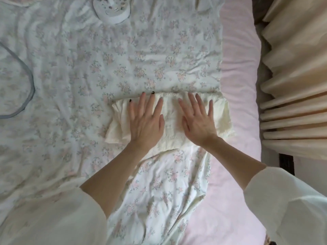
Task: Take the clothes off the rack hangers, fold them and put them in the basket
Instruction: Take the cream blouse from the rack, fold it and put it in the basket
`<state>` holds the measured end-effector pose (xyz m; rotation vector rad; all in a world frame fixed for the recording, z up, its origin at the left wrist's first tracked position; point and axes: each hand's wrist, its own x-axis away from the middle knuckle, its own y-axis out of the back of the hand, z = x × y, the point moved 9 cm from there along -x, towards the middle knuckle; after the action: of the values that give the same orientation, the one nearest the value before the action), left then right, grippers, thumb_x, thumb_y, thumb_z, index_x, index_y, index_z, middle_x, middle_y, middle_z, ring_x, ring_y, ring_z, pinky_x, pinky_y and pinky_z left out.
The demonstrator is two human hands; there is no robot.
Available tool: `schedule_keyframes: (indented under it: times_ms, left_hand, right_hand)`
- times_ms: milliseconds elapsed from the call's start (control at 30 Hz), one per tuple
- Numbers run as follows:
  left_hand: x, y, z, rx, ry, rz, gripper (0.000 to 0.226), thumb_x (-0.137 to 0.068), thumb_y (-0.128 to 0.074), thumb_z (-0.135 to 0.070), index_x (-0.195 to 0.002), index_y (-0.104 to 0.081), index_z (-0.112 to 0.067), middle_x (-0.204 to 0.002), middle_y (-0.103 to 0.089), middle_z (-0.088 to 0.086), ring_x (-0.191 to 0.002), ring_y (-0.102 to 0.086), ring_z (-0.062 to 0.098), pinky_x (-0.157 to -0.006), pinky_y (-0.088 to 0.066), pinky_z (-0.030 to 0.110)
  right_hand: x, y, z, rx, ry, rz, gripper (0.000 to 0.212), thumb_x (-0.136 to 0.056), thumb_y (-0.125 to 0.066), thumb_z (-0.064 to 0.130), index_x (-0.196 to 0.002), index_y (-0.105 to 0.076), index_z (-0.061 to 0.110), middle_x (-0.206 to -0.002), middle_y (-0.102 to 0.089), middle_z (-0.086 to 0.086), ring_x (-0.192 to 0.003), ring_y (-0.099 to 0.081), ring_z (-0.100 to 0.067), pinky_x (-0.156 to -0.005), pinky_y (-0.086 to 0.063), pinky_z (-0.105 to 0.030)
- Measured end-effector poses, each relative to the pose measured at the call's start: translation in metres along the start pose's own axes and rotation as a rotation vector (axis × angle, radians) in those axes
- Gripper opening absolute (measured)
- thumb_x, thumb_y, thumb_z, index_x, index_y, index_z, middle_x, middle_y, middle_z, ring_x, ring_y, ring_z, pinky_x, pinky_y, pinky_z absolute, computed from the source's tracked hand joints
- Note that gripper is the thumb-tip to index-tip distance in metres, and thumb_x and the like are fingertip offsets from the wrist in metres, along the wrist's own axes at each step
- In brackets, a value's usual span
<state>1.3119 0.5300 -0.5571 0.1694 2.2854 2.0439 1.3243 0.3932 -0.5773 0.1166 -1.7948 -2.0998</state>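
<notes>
Head view: left hand [145,121] and right hand [198,121] both flat, fingers straight and spread, pressing down on cream garment [172,121], gripping nothing. Garment under both palms, already folded into compact strip, frilled edge beyond fingertips. Beneath that, floral bedspread [106,68]; pink sheet [238,103] right of right hand; curtain [292,85] farther right. Judged: folding nearly done on this piece, smoothing stage. Basket, rack, hangers out of frame; placing still left.
</notes>
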Motion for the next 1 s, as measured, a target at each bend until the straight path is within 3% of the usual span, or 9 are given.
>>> schedule_keyframes:
  times_ms: [167,300,500,567,700,767,833,933,1000]
  left_hand:
    - [-0.012,-0.062,0.027,-0.110,0.142,0.181,0.059,-0.094,-0.016,-0.055,-0.148,-0.006,-0.037,-0.159,0.002,0.002,-0.144,0.015,0.030,-0.111,0.009,0.062]
    - [-0.006,-0.075,0.053,-0.101,0.238,0.122,0.062,-0.090,-0.018,-0.060,-0.148,-0.010,-0.037,-0.159,0.002,0.000,-0.145,0.008,0.031,-0.110,0.005,0.063]
    - [-0.002,-0.076,0.062,-0.031,0.334,0.131,0.064,-0.088,-0.016,-0.060,-0.148,-0.012,-0.038,-0.159,-0.006,0.003,-0.145,0.004,0.033,-0.107,-0.002,0.067]
    - [-0.003,-0.076,0.061,-0.046,0.338,0.159,0.064,-0.089,-0.015,-0.059,-0.148,-0.009,-0.038,-0.159,-0.004,0.003,-0.145,0.006,0.033,-0.107,0.000,0.068]
    - [-0.006,-0.065,0.052,-0.061,0.388,0.186,0.062,-0.092,-0.018,-0.054,-0.150,-0.005,-0.034,-0.159,0.004,0.006,-0.143,0.015,0.035,-0.107,0.008,0.068]
    - [-0.006,-0.052,0.034,-0.025,0.341,0.125,0.062,-0.091,-0.018,-0.052,-0.149,-0.009,-0.032,-0.159,0.001,0.008,-0.143,0.012,0.036,-0.106,0.012,0.065]
    - [-0.001,-0.048,0.001,0.006,0.165,0.104,0.063,-0.091,-0.018,-0.055,-0.149,-0.011,-0.033,-0.159,-0.005,0.007,-0.144,0.008,0.034,-0.106,0.014,0.062]
    - [0.014,-0.064,-0.036,-0.024,-0.026,0.196,0.060,-0.091,-0.016,-0.056,-0.148,-0.016,-0.035,-0.158,-0.010,0.005,-0.145,0.001,0.032,-0.111,0.004,0.063]
    - [0.019,-0.073,-0.034,-0.022,0.021,0.297,0.059,-0.090,-0.010,-0.056,-0.146,-0.016,-0.037,-0.158,-0.009,0.002,-0.146,-0.001,0.030,-0.113,0.000,0.061]
  right_hand:
    - [-0.031,-0.051,-0.008,0.031,-0.065,0.122,0.055,-0.092,-0.002,0.048,-0.146,0.006,0.042,-0.158,0.012,-0.001,-0.145,0.011,-0.027,-0.108,0.012,-0.060]
    - [-0.030,-0.066,-0.031,-0.007,-0.107,0.087,0.055,-0.096,-0.014,0.048,-0.147,0.002,0.040,-0.158,0.011,-0.001,-0.145,0.013,-0.024,-0.111,0.013,-0.053]
    - [0.006,-0.075,-0.109,-0.091,-0.466,0.155,0.062,-0.094,-0.017,0.052,-0.147,0.010,0.034,-0.158,0.013,-0.002,-0.145,0.012,-0.024,-0.115,0.003,-0.055]
    - [0.021,-0.074,-0.123,-0.275,-0.540,0.106,0.070,-0.093,-0.029,0.052,-0.150,0.003,0.026,-0.158,0.005,-0.006,-0.146,0.005,-0.024,-0.117,-0.002,-0.048]
    - [0.036,-0.056,-0.141,-0.595,-0.754,-0.138,0.079,-0.084,-0.055,0.049,-0.144,-0.026,0.007,-0.146,-0.035,-0.014,-0.136,-0.026,-0.029,-0.113,-0.022,-0.040]
    - [0.040,-0.061,-0.152,-0.676,-0.891,-0.102,0.071,-0.080,-0.061,0.050,-0.133,-0.043,0.005,-0.131,-0.050,-0.014,-0.126,-0.041,-0.032,-0.105,-0.034,-0.042]
    - [0.048,-0.068,-0.157,-0.873,-1.037,-0.040,0.058,-0.076,-0.062,0.051,-0.113,-0.058,0.007,-0.112,-0.062,-0.010,-0.109,-0.055,-0.031,-0.091,-0.046,-0.041]
    - [0.052,-0.056,-0.153,-1.119,-1.065,-0.143,0.023,-0.079,-0.066,0.030,-0.077,-0.058,0.008,-0.076,-0.058,-0.004,-0.079,-0.056,-0.024,-0.067,-0.045,-0.035]
    - [0.047,-0.031,-0.143,-1.168,-0.956,-0.255,0.025,-0.082,-0.063,0.019,-0.071,-0.052,-0.001,-0.070,-0.046,-0.008,-0.071,-0.044,-0.019,-0.061,-0.037,-0.032]
